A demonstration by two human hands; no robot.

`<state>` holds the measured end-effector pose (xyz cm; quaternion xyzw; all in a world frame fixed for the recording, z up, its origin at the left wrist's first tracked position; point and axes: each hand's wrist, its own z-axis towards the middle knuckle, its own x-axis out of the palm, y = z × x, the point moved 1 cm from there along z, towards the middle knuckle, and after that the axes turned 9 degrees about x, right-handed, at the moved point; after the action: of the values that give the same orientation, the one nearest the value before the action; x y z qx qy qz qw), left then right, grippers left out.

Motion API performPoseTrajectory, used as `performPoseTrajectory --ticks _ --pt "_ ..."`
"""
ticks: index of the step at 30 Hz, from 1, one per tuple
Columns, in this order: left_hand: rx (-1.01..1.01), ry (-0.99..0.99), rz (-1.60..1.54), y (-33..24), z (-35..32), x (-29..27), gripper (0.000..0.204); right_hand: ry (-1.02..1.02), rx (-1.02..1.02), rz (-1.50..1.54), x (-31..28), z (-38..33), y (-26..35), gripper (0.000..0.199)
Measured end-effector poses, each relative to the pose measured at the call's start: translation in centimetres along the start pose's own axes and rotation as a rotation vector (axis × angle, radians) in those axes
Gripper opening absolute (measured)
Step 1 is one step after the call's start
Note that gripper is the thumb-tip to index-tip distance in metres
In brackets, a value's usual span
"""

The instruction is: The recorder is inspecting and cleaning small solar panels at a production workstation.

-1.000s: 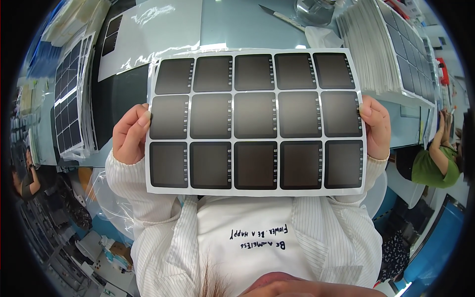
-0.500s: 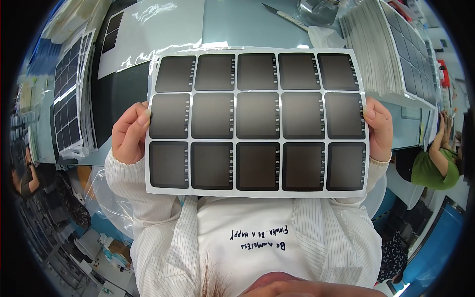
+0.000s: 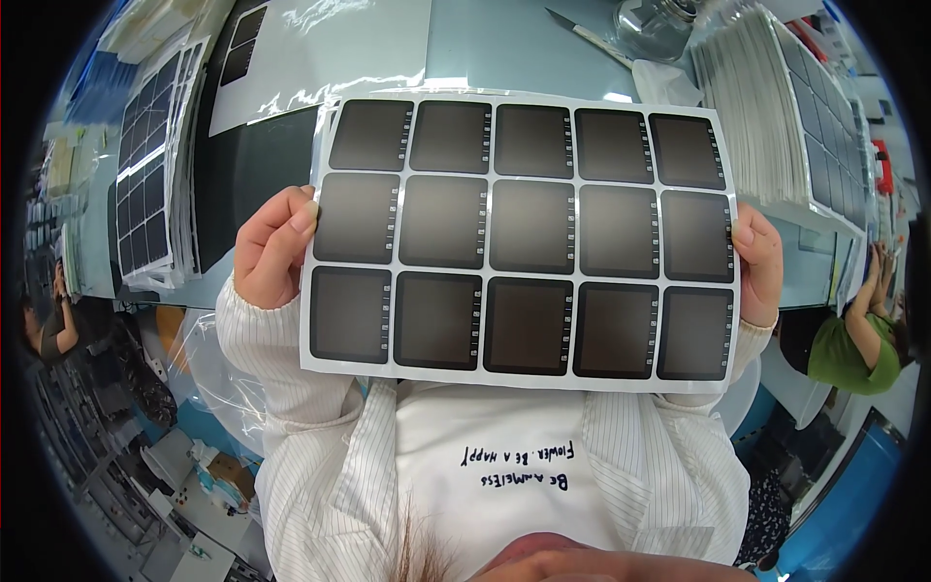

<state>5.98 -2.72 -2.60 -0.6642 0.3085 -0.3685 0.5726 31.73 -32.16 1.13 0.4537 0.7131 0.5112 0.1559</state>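
A white-bordered sheet of dark rectangular panels [image 3: 531,228], set out in three rows, is held up in front of my chest. Each panel carries a strip of small white marks along its right side. My left hand [image 3: 276,247] pinches the sheet's left edge, thumb on top and fingers behind. At the opposite edge my right hand [image 3: 758,262] grips it the same way, with its other fingers mostly hidden behind. The sheet tilts slightly, its right side lower. A clear film edge shows along its top left.
A tall stack of similar sheets [image 3: 752,121] stands at the right; a smaller stack [image 3: 155,175] lies at the left. Beyond are a white sheet [image 3: 339,48], a craft knife [image 3: 587,37], a glass jar [image 3: 655,24] and a crumpled tissue [image 3: 669,82]. A person in green [image 3: 858,349] sits far right.
The held sheet has shifted a little to the right in view and tilted, its right side dropping. Both hands keep their grip; the surroundings also shift rightward in view.
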Motion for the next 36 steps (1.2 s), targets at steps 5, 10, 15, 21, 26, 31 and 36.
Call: performPoseTrajectory --ticks 5,10,15,21,26,31,36 --pt "0.072 0.001 0.0 -0.6 -0.2 0.3 0.019 0.084 0.02 -0.063 -1.2 0.1 0.4 0.021" --pt "0.293 0.015 0.275 -2.1 -1.3 -0.1 0.017 0.109 -0.236 -0.332 0.3 -0.4 0.8 0.021" --pt "0.486 -0.012 0.669 -4.2 -2.6 0.1 0.011 0.048 -0.418 -0.567 1.2 -0.7 1.2 0.013" --pt "0.633 -0.145 0.729 -5.4 -4.0 0.3 0.012 0.011 -0.558 -0.545 0.9 -1.0 1.8 0.012" --pt "0.703 -0.16 0.755 -4.6 -3.2 0.5 0.014 0.06 -0.634 -0.647 -0.5 -0.9 1.5 0.023" --pt "0.723 -0.151 0.754 -4.9 -3.2 0.8 0.014 0.062 -0.651 -0.634 -0.5 -1.1 1.6 0.023" --pt "0.735 -0.13 0.761 -4.7 -2.3 0.8 0.014 0.05 -0.657 -0.619 -0.7 -1.4 1.6 0.022"
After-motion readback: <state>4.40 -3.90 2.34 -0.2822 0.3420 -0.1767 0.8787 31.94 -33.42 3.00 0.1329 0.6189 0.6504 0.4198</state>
